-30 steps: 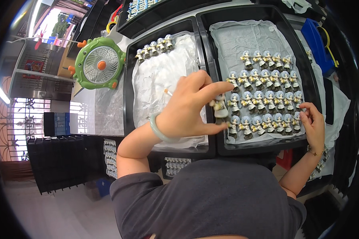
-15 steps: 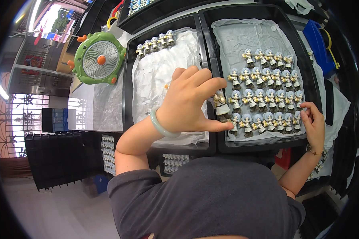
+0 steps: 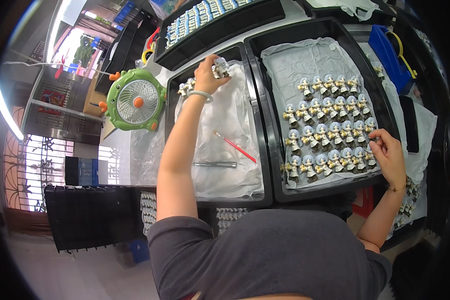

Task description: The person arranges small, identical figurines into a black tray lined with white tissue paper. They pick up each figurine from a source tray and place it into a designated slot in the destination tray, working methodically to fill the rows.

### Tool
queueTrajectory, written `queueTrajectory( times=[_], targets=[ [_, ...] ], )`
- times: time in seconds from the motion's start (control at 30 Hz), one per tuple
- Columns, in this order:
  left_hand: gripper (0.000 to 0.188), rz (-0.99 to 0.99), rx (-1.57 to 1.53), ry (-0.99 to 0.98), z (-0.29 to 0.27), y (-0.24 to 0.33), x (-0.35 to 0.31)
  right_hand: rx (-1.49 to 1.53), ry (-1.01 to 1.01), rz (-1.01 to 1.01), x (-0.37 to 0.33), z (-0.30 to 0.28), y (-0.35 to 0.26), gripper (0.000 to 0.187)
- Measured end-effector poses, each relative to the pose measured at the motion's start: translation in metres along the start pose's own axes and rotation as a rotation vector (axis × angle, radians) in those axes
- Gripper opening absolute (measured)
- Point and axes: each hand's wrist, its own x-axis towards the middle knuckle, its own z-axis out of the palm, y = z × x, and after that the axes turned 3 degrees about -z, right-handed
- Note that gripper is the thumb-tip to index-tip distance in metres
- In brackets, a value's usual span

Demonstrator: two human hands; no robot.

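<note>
My left hand (image 3: 208, 79), with a pale bangle at the wrist, reaches to the far end of the left black tray (image 3: 260, 150). Its fingers and thumb are closed round a small pale figurine (image 3: 220, 68). Beside that hand stand a few like figurines (image 3: 186, 88), partly hidden by it. My right hand (image 3: 391, 157) is at the right side of the right black tray (image 3: 280, 187), its bent thumb and forefinger close together beside the end figurines. What lies between those fingertips is not clear. Several rows of grey-haired figurines (image 3: 328, 107) stand on that tray's white lining.
On the left tray's paper lie a red-handled brush (image 3: 239, 149) and a slim metallic tool (image 3: 216, 164). A green fan (image 3: 135, 100) stands left of it. Behind is another black tray (image 3: 225, 37) of blue and white pieces; a blue holder (image 3: 391, 60) is at far right.
My left hand has carried the figurine from between the trays to the left tray's far end, uncovering the brush and metallic tool. My right hand stays by the right tray's edge. The view has shifted slightly.
</note>
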Motion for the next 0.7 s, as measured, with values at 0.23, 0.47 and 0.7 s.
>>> queueTrajectory(
  times=[0.23,0.47,0.7],
  targets=[
    [0.075,-0.116,0.308,-0.183,0.018,-0.009,0.01,-0.03,0.0,-0.018,0.0,-0.002,-0.008,0.017],
    [0.06,0.073,0.253,-0.076,-0.004,0.051,0.022,-0.036,-0.008,-0.025,-0.001,-0.004,-0.009,0.018],
    [0.03,0.319,0.141,-0.54,0.061,0.177,0.025,0.005,0.011,-0.013,-0.003,-0.005,-0.008,0.018]
  ],
)
